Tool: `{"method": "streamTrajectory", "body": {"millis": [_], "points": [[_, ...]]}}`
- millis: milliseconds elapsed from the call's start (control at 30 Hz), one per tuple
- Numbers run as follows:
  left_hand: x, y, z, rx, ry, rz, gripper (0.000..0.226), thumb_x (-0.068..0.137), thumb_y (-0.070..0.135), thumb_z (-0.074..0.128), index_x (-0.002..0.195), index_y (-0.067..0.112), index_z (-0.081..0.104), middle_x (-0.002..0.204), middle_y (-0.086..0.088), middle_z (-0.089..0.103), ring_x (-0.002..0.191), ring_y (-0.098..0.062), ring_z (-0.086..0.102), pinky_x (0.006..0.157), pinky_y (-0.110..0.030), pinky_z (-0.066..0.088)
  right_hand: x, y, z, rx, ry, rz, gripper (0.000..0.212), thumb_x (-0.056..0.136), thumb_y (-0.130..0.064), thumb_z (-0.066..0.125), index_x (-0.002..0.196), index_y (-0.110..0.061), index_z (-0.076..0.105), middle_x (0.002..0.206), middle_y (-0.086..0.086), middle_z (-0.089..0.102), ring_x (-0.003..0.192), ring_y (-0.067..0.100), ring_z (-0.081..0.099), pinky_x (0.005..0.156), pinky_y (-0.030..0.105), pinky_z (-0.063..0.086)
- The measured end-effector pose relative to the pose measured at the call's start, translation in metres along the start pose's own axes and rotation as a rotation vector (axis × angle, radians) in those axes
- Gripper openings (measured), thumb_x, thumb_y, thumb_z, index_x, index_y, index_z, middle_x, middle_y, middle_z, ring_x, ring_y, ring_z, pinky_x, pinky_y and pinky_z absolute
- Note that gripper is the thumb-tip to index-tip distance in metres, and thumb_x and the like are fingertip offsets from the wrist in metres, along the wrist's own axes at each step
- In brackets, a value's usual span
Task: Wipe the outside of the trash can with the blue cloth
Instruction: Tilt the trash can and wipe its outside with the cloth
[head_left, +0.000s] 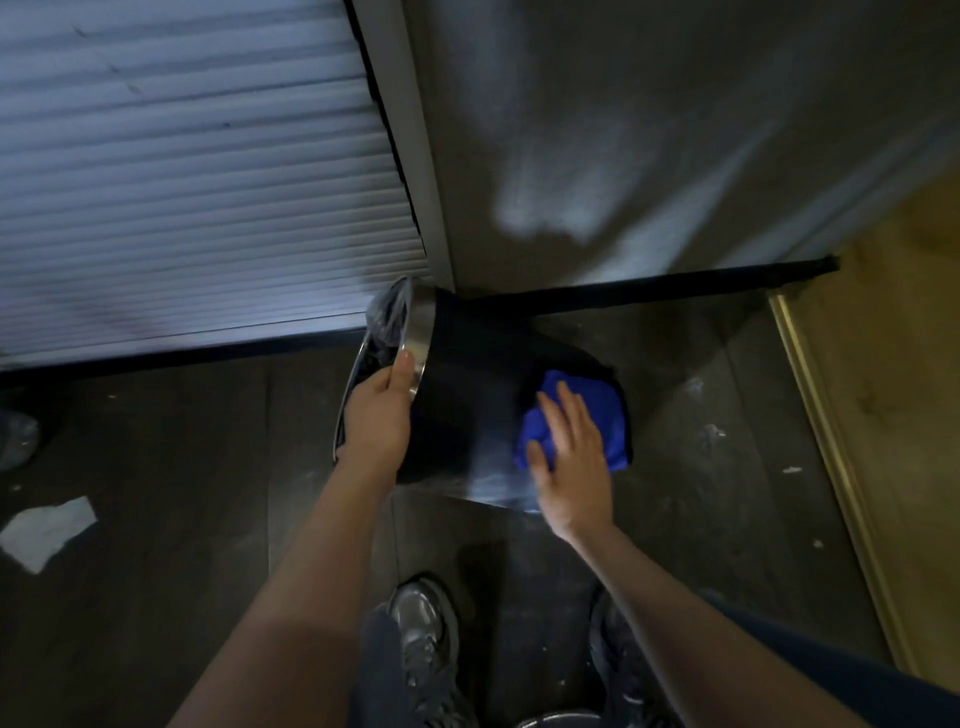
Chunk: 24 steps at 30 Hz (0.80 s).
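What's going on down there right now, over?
Left hand grips can rim, can tilted. Right hand flat, pressing blue cloth on can's side. Nothing in the way.

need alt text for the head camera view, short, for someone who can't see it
A person's right hand presses a blue cloth flat against the side of a tipped black trash can, while the left hand grips its metal rim. The can sits on a dark floor in a wall corner.

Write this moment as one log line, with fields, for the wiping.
left hand: grips rim | trash can: tilted | right hand: presses blue cloth on can side
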<state>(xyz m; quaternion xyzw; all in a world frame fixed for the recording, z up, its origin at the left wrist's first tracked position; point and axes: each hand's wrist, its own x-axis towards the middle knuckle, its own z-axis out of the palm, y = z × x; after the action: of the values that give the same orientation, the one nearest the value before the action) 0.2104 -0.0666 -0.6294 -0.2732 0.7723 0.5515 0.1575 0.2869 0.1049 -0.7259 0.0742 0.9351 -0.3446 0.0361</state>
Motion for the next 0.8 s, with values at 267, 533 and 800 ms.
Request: {"method": "streamTrajectory", "body": {"millis": [267,533,800], "points": [[-0.005,0.005,-0.003,-0.044,-0.012,-0.068,0.034,0.092,0.048,0.039,0.077,0.028,0.062,0.102,-0.012,0.063,0.102,-0.031,0.059,0.095,-0.048,0.047,0.024,-0.046,0.013,0.21,0.255,0.471,0.048,0.093,-0.019,0.043,0.139,-0.014,0.032,0.153,0.01,0.023,0.142,0.03,0.015,0.113,0.038,0.012],[0.003,0.007,0.002,-0.055,0.07,-0.029,0.036,0.093,0.04,0.043,0.069,0.019,0.06,0.087,-0.018,0.061,0.084,-0.026,0.055,0.081,-0.04,0.046,0.007,-0.09,0.03,0.04,-0.012,-0.245,0.061,0.088,-0.035,0.034,0.143,-0.029,0.01,0.152,-0.006,0.013,0.141,0.014,0.008,0.114,0.03,0.005],[0.004,0.007,0.003,-0.026,-0.001,-0.029,0.033,0.091,0.046,0.041,0.076,0.026,0.063,0.102,-0.018,0.066,0.101,-0.035,0.06,0.098,-0.053,0.045,-0.014,0.014,0.008,-0.038,-0.027,-0.025,0.063,0.088,-0.047,0.03,0.143,-0.024,0.011,0.15,-0.006,0.007,0.14,0.014,0.008,0.113,0.035,0.015]]}}
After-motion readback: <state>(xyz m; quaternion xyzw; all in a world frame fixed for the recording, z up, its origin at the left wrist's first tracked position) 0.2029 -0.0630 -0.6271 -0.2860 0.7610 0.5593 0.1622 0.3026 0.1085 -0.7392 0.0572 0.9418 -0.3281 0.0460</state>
